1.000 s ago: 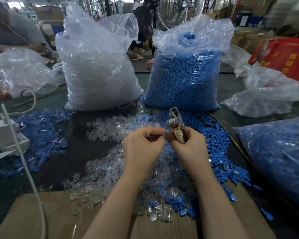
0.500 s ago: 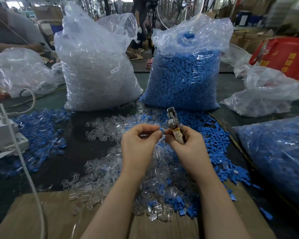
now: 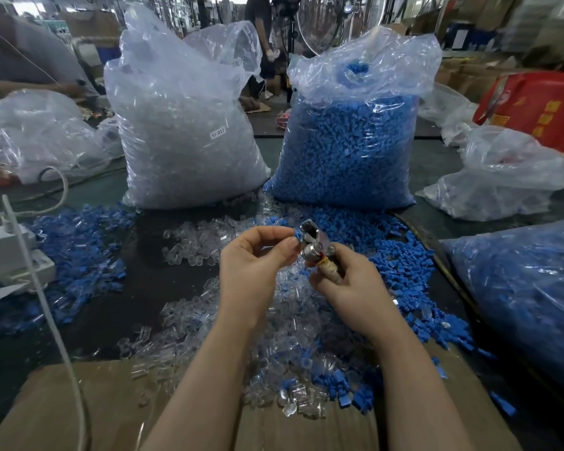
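Head view: left hand (image 3: 251, 265) pinches, seemingly, blue piece (image 3: 296, 236), right hand (image 3: 352, 288) grips tool (image 3: 314, 244) before clear-piece bag (image 3: 183, 141), blue-piece bag (image 3: 349, 151).

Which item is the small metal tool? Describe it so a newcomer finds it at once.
Start at the tall bag of blue parts at the back. Just in front of it, the right hand grips the metal tool upright. It alone is shiny silver with a tan handle, among loose blue and clear plastic pieces.

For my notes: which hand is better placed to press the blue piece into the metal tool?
Likely left hand: it pinches the blue piece beside the metal tool, which the right hand grips.
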Motion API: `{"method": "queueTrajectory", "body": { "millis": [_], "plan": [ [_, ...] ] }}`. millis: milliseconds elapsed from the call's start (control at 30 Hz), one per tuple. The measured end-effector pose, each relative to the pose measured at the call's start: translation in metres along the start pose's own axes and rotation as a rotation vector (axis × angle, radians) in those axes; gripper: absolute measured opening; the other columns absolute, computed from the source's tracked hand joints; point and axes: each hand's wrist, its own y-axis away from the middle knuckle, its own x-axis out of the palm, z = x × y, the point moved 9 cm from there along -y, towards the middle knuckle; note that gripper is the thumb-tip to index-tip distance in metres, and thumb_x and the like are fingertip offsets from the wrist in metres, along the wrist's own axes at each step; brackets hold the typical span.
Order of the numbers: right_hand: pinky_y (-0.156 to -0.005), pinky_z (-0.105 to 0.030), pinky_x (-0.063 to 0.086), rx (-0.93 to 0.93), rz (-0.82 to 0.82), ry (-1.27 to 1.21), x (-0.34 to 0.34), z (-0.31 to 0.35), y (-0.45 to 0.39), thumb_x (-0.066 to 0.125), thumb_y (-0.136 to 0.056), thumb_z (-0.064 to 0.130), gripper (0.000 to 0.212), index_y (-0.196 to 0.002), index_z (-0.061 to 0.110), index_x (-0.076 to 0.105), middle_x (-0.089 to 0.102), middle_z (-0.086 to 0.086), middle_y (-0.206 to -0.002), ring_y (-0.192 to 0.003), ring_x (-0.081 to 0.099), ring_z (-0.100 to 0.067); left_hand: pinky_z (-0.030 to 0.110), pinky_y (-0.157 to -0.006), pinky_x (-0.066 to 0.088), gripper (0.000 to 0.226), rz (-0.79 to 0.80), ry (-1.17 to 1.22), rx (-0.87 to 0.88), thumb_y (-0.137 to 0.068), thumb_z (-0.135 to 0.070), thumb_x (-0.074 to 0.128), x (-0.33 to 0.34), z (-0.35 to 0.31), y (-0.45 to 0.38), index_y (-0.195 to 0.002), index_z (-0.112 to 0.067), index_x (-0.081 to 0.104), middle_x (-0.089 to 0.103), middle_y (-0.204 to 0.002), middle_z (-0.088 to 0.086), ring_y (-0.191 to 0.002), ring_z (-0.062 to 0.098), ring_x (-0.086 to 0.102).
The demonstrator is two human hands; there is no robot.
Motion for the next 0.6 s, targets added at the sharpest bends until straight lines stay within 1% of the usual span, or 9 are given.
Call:
{"method": "queueTrajectory", "body": {
  "millis": [133, 233, 467, 533, 600],
  "plan": [
    [-0.073, -0.052, 0.052, -0.012, 0.010, 0.013, 0.0023, -0.0041, -0.0007, 0.058, -0.074, 0.035, 0.022, -0.095, 0.028, 0.061, 0.064, 0.005, -0.077, -0.074, 0.059, -0.022, 0.023, -0.071, 0.057, 0.015, 0.044, -0.002, 0.005, -0.081, 0.004, 0.071, 0.0025, 0.0014, -0.0014, -0.083, -0.011, 0.072, 0.075, -0.077, 0.004, -0.075, 0.016, 0.072],
    [-0.073, -0.051, 0.052, -0.026, 0.016, 0.046, 0.0024, -0.0040, -0.0002, 0.056, -0.074, 0.033, 0.025, -0.099, 0.030, 0.060, 0.065, 0.004, -0.079, -0.075, 0.059, -0.023, 0.021, -0.068, 0.056, 0.012, 0.093, 0.016, -0.002, -0.079, 0.003, 0.072, 0.0030, 0.0005, -0.0018, -0.083, -0.008, 0.070, 0.074, -0.075, 0.002, -0.072, 0.013, 0.070],
    [-0.072, -0.052, 0.052, -0.039, 0.040, 0.092, 0.0060, -0.0032, -0.0003, 0.054, -0.073, 0.031, 0.035, -0.107, 0.033, 0.059, 0.065, 0.002, -0.079, -0.075, 0.059, -0.026, 0.021, -0.069, 0.055, 0.011, 0.156, -0.003, 0.005, -0.073, -0.005, 0.075, 0.0024, -0.0014, -0.0020, -0.083, -0.008, 0.070, 0.074, -0.077, 0.002, -0.074, 0.013, 0.070],
    [-0.069, -0.051, 0.052, -0.043, 0.033, 0.101, 0.0057, -0.0037, -0.0006, 0.053, -0.072, 0.030, 0.034, -0.105, 0.034, 0.059, 0.064, 0.002, -0.075, -0.071, 0.057, -0.024, 0.021, -0.069, 0.055, 0.011, 0.161, -0.003, 0.006, -0.073, -0.007, 0.075, 0.0021, -0.0010, -0.0022, -0.083, -0.008, 0.070, 0.074, -0.078, 0.003, -0.074, 0.013, 0.070],
    [-0.065, -0.051, 0.051, -0.049, 0.018, 0.093, 0.0050, -0.0039, -0.0006, 0.052, -0.070, 0.029, 0.029, -0.097, 0.030, 0.059, 0.061, 0.002, -0.071, -0.066, 0.054, -0.023, 0.021, -0.069, 0.055, 0.010, 0.163, -0.005, 0.005, -0.076, -0.002, 0.074, 0.0018, -0.0003, -0.0022, -0.083, -0.008, 0.070, 0.074, -0.078, 0.002, -0.074, 0.012, 0.070]
  ]
}}
